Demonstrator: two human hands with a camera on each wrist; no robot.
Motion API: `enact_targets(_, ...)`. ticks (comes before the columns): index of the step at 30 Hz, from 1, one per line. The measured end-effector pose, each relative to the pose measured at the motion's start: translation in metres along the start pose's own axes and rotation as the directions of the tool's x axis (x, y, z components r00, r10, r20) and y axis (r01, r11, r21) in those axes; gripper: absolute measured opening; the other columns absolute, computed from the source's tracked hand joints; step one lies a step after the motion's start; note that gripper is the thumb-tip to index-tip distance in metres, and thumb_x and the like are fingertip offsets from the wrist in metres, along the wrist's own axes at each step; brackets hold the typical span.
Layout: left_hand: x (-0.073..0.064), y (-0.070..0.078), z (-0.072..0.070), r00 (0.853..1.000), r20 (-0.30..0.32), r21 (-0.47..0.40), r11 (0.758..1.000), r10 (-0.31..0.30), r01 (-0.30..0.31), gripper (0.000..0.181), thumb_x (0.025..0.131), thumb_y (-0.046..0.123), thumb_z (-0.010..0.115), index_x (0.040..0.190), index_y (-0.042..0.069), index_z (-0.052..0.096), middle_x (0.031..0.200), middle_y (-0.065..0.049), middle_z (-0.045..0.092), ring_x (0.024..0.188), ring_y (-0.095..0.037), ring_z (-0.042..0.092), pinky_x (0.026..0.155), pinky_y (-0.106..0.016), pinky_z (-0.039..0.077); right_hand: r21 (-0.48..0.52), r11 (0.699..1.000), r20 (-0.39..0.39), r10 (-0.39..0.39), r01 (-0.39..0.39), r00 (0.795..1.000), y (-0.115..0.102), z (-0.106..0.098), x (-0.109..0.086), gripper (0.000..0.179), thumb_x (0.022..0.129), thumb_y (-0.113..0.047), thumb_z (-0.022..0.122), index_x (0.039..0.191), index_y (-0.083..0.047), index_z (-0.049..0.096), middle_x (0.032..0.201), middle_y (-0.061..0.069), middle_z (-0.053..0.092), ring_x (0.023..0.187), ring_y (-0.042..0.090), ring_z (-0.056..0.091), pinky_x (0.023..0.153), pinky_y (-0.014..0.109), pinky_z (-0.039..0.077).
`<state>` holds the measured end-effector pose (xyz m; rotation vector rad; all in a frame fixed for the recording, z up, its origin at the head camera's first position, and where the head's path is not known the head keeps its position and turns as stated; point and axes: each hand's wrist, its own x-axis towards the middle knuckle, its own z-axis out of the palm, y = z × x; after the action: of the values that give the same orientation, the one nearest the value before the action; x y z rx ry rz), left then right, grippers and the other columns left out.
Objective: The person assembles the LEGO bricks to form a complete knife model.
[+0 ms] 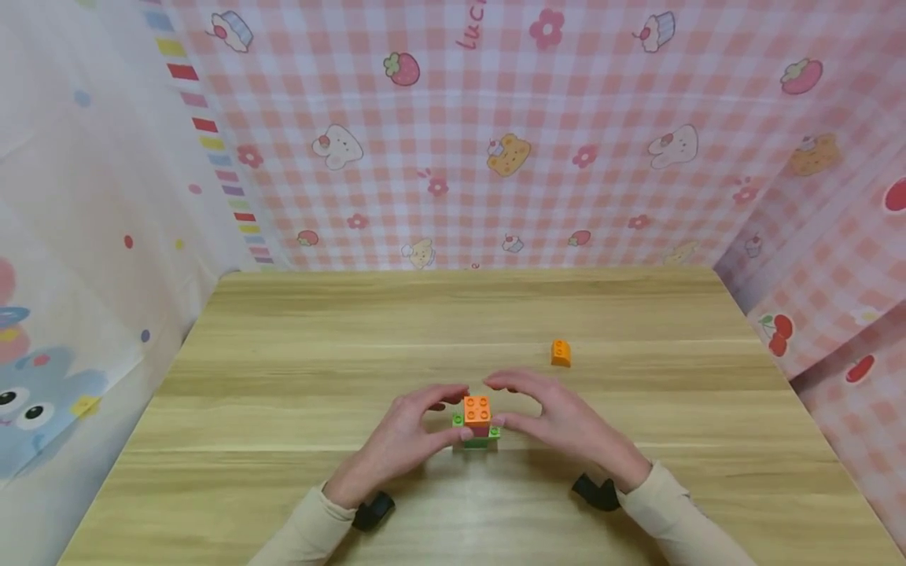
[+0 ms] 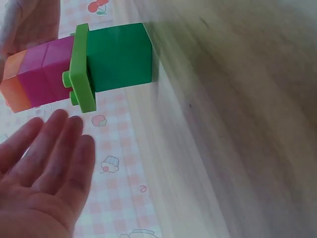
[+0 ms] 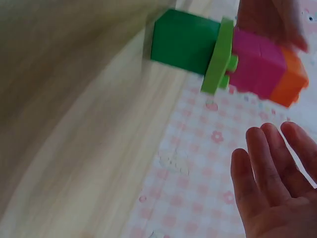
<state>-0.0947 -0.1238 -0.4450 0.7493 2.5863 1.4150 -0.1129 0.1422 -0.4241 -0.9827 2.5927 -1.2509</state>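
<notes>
A toy brick stack stands upright on the table, between my two hands. Its topmost brick is orange, above magenta bricks, a light green studded plate and a dark green block at the bottom. From the left side my left hand reaches around it, fingers relaxed and slightly bent, thumb close to the front. My right hand mirrors this on the right. Both wrist views show gaps between the fingers and the bricks; whether either thumb touches is unclear.
An orange brick with a sloped side lies apart, behind and right of the stack. The wooden table ends at a pink checked curtain. A black device sits under the left wrist, another black device under the right.
</notes>
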Motion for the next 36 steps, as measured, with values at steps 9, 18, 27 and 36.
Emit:
enact_targets(9, 0.004, 0.005, 0.002, 0.993, -0.085, 0.009, 0.996, 0.085, -0.084, 0.041, 0.092, 0.026, 0.081, 0.128, 0.011, 0.069, 0.126, 0.000, 0.071, 0.115, -0.017, 0.066, 0.098, -0.039, 0.056, -0.024, 0.999, -0.137, -0.029, 0.026, 0.990, 0.018, -0.022, -0.003, 0.038, 0.097, -0.019, 0.076, 0.134, -0.013, 0.068, 0.136, 0.004, 0.066, 0.122, 0.027, 0.063, 0.100, 0.055, 0.054)
enact_targets(18, 0.006, 0.002, 0.005, 0.984, -0.104, 0.012, 0.989, 0.145, -0.145, 0.031, 0.091, 0.018, 0.081, 0.120, 0.008, 0.073, 0.119, -0.002, 0.073, 0.106, -0.028, 0.070, 0.092, -0.041, 0.059, -0.061, 0.998, -0.237, 0.020, -0.035, 0.971, 0.044, -0.045, -0.003, 0.035, 0.096, -0.017, 0.077, 0.130, -0.009, 0.071, 0.134, 0.010, 0.067, 0.120, 0.031, 0.064, 0.099, 0.058, 0.053)
enact_targets(27, 0.006, 0.002, 0.006, 0.978, -0.114, 0.000, 0.984, 0.177, -0.178, 0.030, 0.091, 0.015, 0.082, 0.118, 0.007, 0.073, 0.115, -0.002, 0.074, 0.101, -0.028, 0.071, 0.090, -0.034, 0.059, -0.045, 0.992, -0.230, 0.107, -0.121, 0.967, 0.067, -0.057, -0.001, 0.037, 0.097, -0.017, 0.075, 0.132, -0.007, 0.069, 0.136, 0.014, 0.065, 0.127, 0.035, 0.059, 0.105, 0.057, 0.050)
enact_targets(36, 0.006, 0.003, 0.006, 0.986, -0.098, -0.013, 0.991, 0.134, -0.136, 0.030, 0.092, 0.018, 0.081, 0.118, 0.007, 0.073, 0.114, -0.002, 0.074, 0.102, -0.028, 0.071, 0.091, -0.033, 0.059, -0.051, 0.983, -0.176, 0.163, -0.175, 0.971, 0.088, -0.066, 0.002, 0.045, 0.100, -0.025, 0.072, 0.137, -0.001, 0.063, 0.140, 0.017, 0.061, 0.130, 0.037, 0.056, 0.107, 0.057, 0.049)
